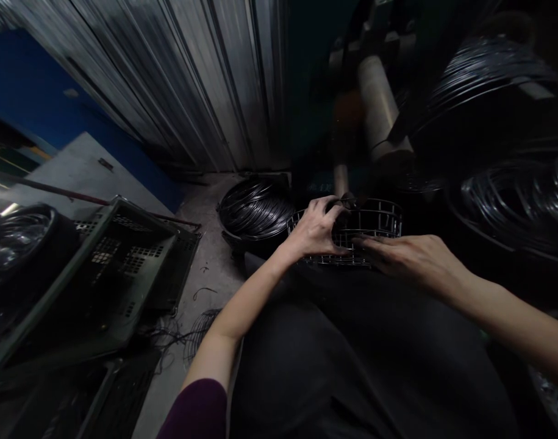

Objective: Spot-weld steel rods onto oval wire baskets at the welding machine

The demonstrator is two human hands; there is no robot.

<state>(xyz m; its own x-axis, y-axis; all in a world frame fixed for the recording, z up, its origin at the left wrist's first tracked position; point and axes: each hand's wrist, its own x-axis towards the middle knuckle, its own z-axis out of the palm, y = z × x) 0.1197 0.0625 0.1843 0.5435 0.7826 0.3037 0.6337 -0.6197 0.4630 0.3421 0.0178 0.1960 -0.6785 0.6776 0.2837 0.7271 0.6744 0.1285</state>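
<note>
In the head view, one wire basket lay beneath a machine, before the dark-clad lap. Two hands were visible: the left hand grasped its rim; whether the right hand, fingers against it, gripped could not be determined. One tub of wire stood nearby, left of the basket.

2 bare hands, the left and the right, gripped a wire basket beneath a machine's metal cylinder, near a tub of coiled black wire.
</note>
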